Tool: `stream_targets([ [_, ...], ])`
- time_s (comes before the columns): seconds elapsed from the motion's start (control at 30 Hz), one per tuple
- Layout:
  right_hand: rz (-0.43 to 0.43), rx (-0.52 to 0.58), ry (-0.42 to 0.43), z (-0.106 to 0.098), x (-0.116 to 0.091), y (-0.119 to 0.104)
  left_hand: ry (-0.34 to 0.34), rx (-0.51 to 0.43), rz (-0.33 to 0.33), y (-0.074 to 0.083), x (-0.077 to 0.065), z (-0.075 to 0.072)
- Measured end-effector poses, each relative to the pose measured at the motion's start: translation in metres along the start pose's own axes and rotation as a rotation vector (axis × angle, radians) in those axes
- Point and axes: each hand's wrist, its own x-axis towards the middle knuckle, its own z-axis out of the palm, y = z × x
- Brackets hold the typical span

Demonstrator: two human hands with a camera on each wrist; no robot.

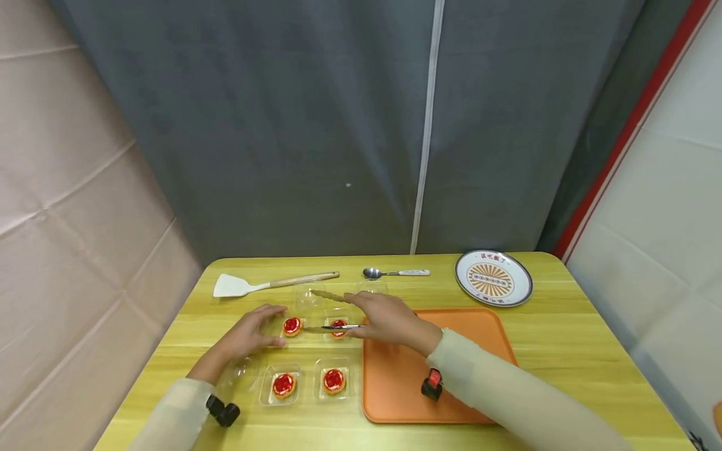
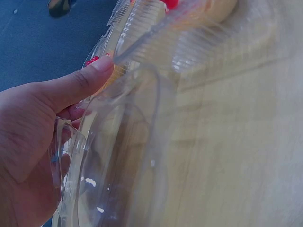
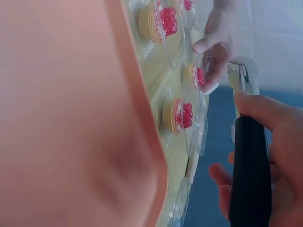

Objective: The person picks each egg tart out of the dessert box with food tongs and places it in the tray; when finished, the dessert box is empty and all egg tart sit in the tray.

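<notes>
My right hand (image 1: 395, 318) holds food tongs (image 3: 251, 175) with a black grip, thumb along one arm. In the head view the tongs' two arms stand spread apart, one tip close to the red-topped tart (image 1: 292, 326) at the back left. Around that tart's clear plastic box (image 2: 142, 42) my left hand (image 1: 248, 338) holds on, thumb at one edge and fingers at the far side. A second red-topped tart (image 1: 338, 325) sits partly behind the lower tong arm. Two more boxed tarts, one left (image 1: 284, 385) and one right (image 1: 334, 381), stand nearer me.
An orange tray (image 1: 395, 391) lies under my right forearm. Behind are a white spatula (image 1: 231, 286) with a wooden handle, a spoon (image 1: 372, 273) and a patterned plate (image 1: 491, 278). Open clear lids (image 2: 113, 165) stick out beside the boxes.
</notes>
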Motion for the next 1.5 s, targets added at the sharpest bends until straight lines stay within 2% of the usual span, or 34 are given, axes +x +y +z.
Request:
stream_targets([
  [0.17,-0.015,-0.049,-0.054,0.010,0.025,-0.010,-0.006,-0.005,-0.005,-0.001,0.000,-0.001],
  [0.4,-0.039,-0.087,-0.062,0.020,0.045,-0.018,-0.010,-0.010,-0.017,0.000,0.000,-0.002],
  [0.77,-0.075,-0.210,-0.106,0.024,0.059,-0.032,-0.006,-0.013,-0.007,-0.001,0.001,-0.001],
  [1.03,-0.101,-0.261,-0.131,0.024,0.071,-0.042,-0.005,-0.018,-0.014,0.001,0.002,-0.001],
  [1.23,-0.099,-0.261,-0.141,0.024,0.076,-0.048,-0.002,0.007,-0.008,0.004,0.002,-0.001],
  [1.5,-0.057,-0.196,-0.144,0.024,0.077,-0.049,-0.011,0.000,-0.023,0.004,0.002,-0.002],
])
